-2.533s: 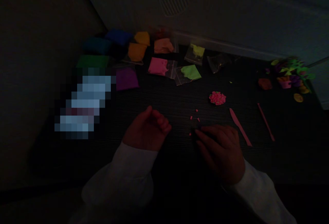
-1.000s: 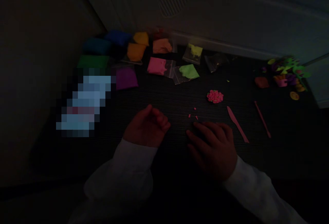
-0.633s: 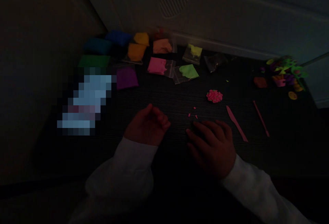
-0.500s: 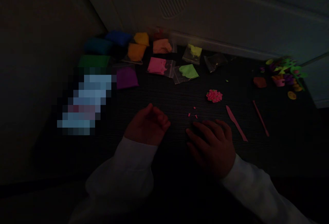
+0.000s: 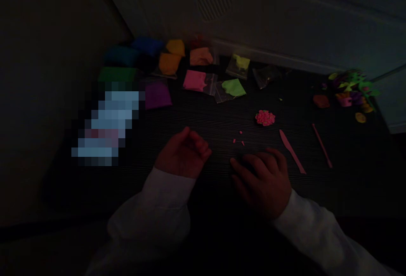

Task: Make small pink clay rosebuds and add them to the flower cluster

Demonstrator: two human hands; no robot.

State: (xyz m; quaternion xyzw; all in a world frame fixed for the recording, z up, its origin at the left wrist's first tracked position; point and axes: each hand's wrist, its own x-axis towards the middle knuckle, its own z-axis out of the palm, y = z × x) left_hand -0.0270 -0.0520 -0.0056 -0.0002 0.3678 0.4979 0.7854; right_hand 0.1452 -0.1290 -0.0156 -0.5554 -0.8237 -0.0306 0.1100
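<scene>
My left hand (image 5: 183,151) rests on the dark table with its palm turned up. Its fingers are loosely curled, and no object shows in the palm. Palm down on the table lies my right hand (image 5: 264,181), fingers bent and apart, the index finger reaching leftward. Anything under that palm is hidden. Three tiny pink clay bits (image 5: 240,132) lie just beyond the right fingertips. Farther back sits a pink clay flower cluster (image 5: 265,118) with small green edges. To the right of this hand are a pink modelling knife (image 5: 292,151) and a thin pink modelling stick (image 5: 322,146).
Clay packets, among them a pink one (image 5: 194,80), a green one (image 5: 234,88) and a purple one (image 5: 157,95), line the back and left. A blurred bright screen (image 5: 109,124) lies left. Colourful clay pieces (image 5: 352,90) and a brown lump (image 5: 321,101) stand right. The light is dim.
The fingers of my right hand have bent a little more, drawing back from the pink bits. My left hand keeps its pose. The view has shifted very slightly.
</scene>
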